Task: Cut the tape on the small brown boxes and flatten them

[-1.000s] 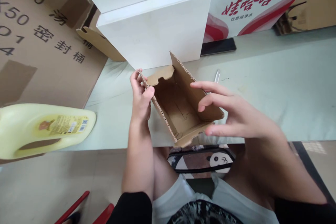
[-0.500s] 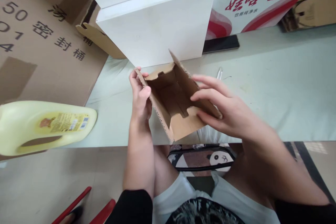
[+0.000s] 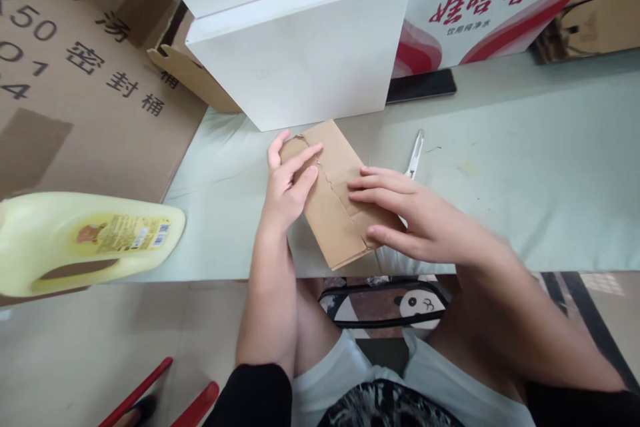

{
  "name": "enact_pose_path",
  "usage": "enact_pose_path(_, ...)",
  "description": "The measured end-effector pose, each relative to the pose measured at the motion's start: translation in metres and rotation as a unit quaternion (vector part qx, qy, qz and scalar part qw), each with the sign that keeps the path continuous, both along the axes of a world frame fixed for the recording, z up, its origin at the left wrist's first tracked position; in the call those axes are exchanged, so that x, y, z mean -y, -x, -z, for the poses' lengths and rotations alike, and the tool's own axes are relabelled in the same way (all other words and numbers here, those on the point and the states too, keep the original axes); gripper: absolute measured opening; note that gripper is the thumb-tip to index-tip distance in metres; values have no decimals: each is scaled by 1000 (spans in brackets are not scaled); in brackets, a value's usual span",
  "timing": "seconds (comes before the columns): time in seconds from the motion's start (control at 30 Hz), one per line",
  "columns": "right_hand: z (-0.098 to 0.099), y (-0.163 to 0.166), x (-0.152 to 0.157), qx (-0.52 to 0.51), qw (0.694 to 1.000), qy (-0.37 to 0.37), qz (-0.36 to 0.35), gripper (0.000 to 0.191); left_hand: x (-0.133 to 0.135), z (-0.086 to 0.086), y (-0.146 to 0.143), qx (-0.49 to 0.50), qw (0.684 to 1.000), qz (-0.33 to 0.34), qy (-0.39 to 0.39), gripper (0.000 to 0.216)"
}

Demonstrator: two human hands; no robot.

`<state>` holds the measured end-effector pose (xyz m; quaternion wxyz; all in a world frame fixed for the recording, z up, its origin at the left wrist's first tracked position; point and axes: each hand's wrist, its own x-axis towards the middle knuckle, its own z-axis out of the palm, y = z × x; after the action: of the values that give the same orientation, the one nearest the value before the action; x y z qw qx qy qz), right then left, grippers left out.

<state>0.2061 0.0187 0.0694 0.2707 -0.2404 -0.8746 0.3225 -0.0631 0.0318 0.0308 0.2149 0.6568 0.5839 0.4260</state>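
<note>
1. Cardboard box [image 3: 327, 217] lies on the worktop [image 3: 525, 167], just in front of the white box [image 3: 305, 53].
2. Its long flaps [image 3: 337, 150], raised half a second ago, are now folded down and meet along a jagged seam [image 3: 333, 187]; so the top looks closed.
3. Left hand [image 3: 290, 183] is loosely spread, touching the far end.
4. Right hand [image 3: 405, 210] is half-open, resting on the right flap; I see no firm grip.

The small carton [image 3: 334, 213] is hiding its own inside. The right hand [image 3: 420, 217] is covering part of its four o'clock side and the white cutter's [image 3: 416, 147] six o'clock tip. The view's edge is cropping the yellow jug [image 3: 50, 233] at nine o'clock and the large carton [image 3: 115, 140] at ten.
</note>
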Motion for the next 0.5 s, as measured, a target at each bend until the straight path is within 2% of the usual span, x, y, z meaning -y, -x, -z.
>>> enact_pose_path(0.1,9,-2,-3,-77,994,68,23,46,0,-3,5,50,998,-40,14,38)
enact_pose_path(0.17,20,-5,-9,-131,980,138,53,44,0,-6,8,119,989,-86,11,35)
enact_pose_path(0.23,32,-8,-15,-157,964,208,56,45,-2,-11,8,227,964,-139,-4,35)
enact_pose_path(0.3,41,-9,-19,-165,955,246,22,54,-3,-16,6,351,919,-178,-18,36)
enact_pose_path(0.4,44,-3,-20,-164,964,209,-10,73,-4,-22,7,485,851,-199,-13,34)
enact_pose_path(0.47,42,2,-17,-166,976,141,13,74,-2,-21,11,523,832,-183,16,35)
enact_pose_path(0.5,40,5,-15,-168,980,105,32,71,0,-18,14,528,832,-164,44,39)
